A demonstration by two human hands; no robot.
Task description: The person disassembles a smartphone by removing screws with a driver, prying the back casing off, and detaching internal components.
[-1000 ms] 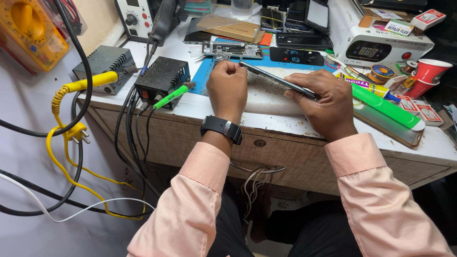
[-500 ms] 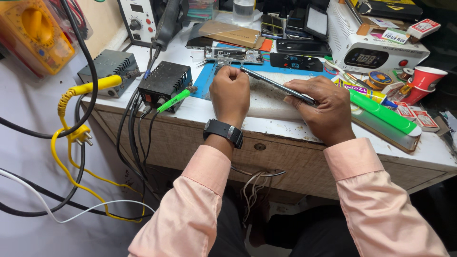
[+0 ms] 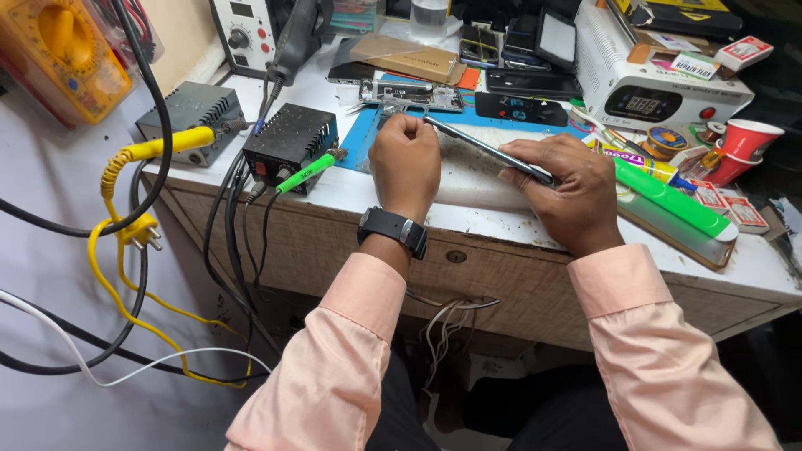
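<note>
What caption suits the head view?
Both hands, left hand and right hand, hold a slim phone edge-up over a cluttered workbench.

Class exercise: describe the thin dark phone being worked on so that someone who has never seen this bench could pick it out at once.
Start at the white workbench top and find the blue mat at its middle. Just above it, the phone is held edge-on between the left hand and the right hand. Unlike the phones lying flat behind it, it is lifted and tilted, showing only its slim edge.
</note>
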